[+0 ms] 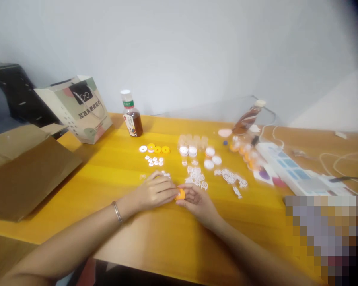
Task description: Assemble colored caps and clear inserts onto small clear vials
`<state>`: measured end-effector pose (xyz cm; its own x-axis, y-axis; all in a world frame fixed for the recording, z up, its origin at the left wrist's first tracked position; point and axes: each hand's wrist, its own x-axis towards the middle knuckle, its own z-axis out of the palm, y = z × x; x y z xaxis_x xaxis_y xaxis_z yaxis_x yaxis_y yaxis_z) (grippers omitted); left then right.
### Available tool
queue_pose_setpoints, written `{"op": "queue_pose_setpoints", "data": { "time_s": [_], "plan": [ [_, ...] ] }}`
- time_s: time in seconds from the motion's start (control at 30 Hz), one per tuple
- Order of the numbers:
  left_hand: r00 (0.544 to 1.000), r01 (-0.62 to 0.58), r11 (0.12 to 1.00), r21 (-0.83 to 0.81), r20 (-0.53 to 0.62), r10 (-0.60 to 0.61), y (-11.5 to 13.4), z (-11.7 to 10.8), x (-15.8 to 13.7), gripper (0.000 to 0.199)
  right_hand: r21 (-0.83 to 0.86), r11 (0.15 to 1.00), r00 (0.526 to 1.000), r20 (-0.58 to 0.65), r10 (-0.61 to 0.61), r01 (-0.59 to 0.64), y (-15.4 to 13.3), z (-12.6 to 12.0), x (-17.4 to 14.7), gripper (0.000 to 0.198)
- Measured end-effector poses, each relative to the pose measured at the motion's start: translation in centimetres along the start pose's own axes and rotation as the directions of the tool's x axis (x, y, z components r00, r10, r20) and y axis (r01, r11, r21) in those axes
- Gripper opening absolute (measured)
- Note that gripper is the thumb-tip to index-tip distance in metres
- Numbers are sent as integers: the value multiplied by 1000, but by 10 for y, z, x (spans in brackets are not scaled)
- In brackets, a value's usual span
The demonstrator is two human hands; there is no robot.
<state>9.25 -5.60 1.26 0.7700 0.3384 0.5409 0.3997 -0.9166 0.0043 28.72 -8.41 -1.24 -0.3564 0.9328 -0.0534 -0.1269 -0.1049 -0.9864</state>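
Note:
Between my two hands is a small round orange piece (181,194), partly covered by fingers. My left hand (158,190), with a bracelet on its wrist, closes on the piece from the left. From the other side my right hand (198,200) grips it between thumb and fingers. Just beyond the hands lie white cut-out plastic pieces (196,176), with more white cut-out pieces (231,176) to the right. Small white discs (154,161) sit behind my left hand. Farther back are yellow rings (158,149) and round white caps (209,163).
An open cardboard box (32,174) and a paper bag (86,111) stand at the left. A bottle of brown liquid (133,119) is at the back, another bottle (247,119) leans at the right. Clear cups (193,140), a white box (289,167) and cables (340,159) are also there.

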Motion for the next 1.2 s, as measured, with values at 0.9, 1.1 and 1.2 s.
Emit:
{"op": "queue_pose_setpoints", "data": {
  "time_s": [0.9, 1.1, 1.2],
  "plan": [
    [981, -71, 989, 126, 189, 46, 6, -8, 1, 18, -15, 999, 998, -38, 45, -46, -7, -2, -5, 33],
    [993, -65, 987, 146, 112, 48, 8, -4, -1, 17, 5, 999, 999, -8, 37, -37, -8, -2, -6, 30],
    [996, -41, 992, 120, 87, 30, 7, -5, -3, 19, 30, 999, 1000, 12, 21, -21, -7, -1, -7, 30]
  ]
}}
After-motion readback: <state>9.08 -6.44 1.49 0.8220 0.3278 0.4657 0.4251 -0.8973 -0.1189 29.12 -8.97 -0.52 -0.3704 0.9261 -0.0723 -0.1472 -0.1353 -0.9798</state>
